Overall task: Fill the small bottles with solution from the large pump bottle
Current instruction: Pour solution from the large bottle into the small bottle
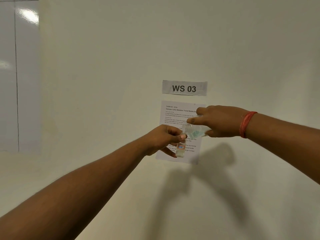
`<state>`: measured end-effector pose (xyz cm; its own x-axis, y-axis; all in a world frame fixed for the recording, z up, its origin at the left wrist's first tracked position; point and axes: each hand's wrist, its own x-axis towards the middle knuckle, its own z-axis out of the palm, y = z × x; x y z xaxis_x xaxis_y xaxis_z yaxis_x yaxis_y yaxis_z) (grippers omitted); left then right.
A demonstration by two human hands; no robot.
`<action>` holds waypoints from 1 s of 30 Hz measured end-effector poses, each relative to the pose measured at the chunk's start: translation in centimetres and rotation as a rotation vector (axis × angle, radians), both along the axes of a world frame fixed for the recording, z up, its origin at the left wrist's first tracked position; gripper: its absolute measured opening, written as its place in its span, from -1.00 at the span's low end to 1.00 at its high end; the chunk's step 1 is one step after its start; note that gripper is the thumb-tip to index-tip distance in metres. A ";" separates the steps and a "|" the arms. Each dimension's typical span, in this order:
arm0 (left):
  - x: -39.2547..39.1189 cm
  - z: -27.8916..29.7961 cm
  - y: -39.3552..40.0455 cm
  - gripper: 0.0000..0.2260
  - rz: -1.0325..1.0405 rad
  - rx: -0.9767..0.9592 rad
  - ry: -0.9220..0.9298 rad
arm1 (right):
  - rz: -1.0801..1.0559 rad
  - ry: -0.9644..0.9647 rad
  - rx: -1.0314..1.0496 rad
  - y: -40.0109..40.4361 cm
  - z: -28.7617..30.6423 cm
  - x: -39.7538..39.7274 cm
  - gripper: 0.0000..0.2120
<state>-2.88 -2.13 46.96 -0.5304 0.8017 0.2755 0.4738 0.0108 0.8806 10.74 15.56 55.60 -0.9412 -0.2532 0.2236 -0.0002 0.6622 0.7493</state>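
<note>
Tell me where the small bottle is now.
In the head view, the small bottle is upright in the left hand, right of centre, under the mouth of the tilted larger bottle.

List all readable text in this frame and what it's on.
"WS 03": grey sign on the wall.
"TASK ID 3724": top of the instruction sheet.
"Contact Lens Solution Travel Bottle Re...": sheet heading, end hidden by the right hand.
Sheet body text: too small.
Small bottle label: blurred.
</note>
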 end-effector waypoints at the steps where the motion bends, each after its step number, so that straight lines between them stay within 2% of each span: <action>1: 0.0 0.0 0.0 -0.77 -0.004 0.003 -0.002 | 0.002 0.000 0.002 0.0 0.0 0.0 -0.33; 30: 0.3 -0.3 0.0 -0.79 0.006 0.007 0.006 | -0.011 -0.007 -0.005 -0.1 -0.1 0.2 -0.32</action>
<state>-2.62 -2.16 46.71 -0.5340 0.7963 0.2843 0.4787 0.0075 0.8780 10.97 15.47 55.47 -0.9454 -0.2420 0.2185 0.0021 0.6656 0.7463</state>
